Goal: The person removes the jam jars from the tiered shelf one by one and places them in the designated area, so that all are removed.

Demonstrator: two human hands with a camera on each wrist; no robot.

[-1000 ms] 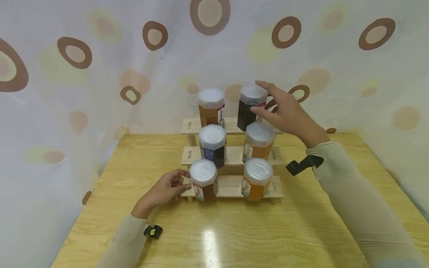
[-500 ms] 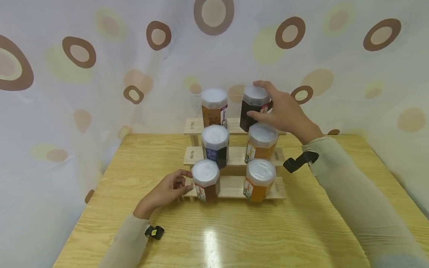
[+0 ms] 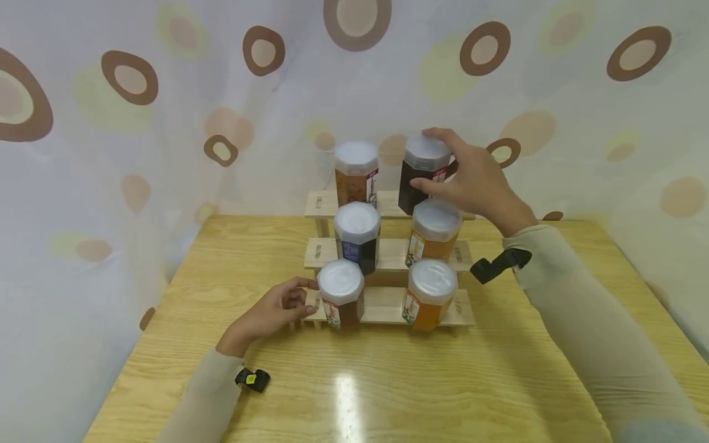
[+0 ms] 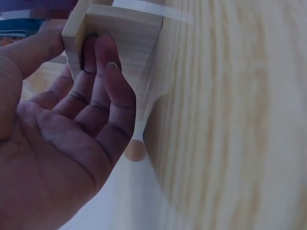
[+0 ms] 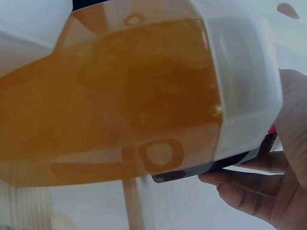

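Observation:
In the head view, a three-step wooden rack (image 3: 384, 304) carries several octagonal jars with whitish lids. My right hand (image 3: 479, 178) holds the dark jar (image 3: 411, 184) at the top right, thumb across its front and index finger at the lid's rim. In the right wrist view an amber jar (image 5: 144, 86) covers most of that dark jar, and my right fingers (image 5: 254, 184) show behind it. My left hand (image 3: 271, 314) is at the lowest step's left end, beside the red-brown jar (image 3: 350, 312). The left wrist view shows its thumb and fingers pinching the rack's end board (image 4: 124, 24).
An amber jar (image 3: 429, 315) stands at the lowest step's right, another amber jar (image 3: 437, 247) behind it. A jar with a purple label (image 3: 365, 255) is on the middle step, and an orange-brown jar (image 3: 351, 187) at the top left. A patterned curtain (image 3: 332, 80) hangs behind the table (image 3: 288, 381).
My right hand has shifted left onto the dark jar, its thumb now farther across the front. The left hand stays at the rack's end. The head view has shifted slightly.

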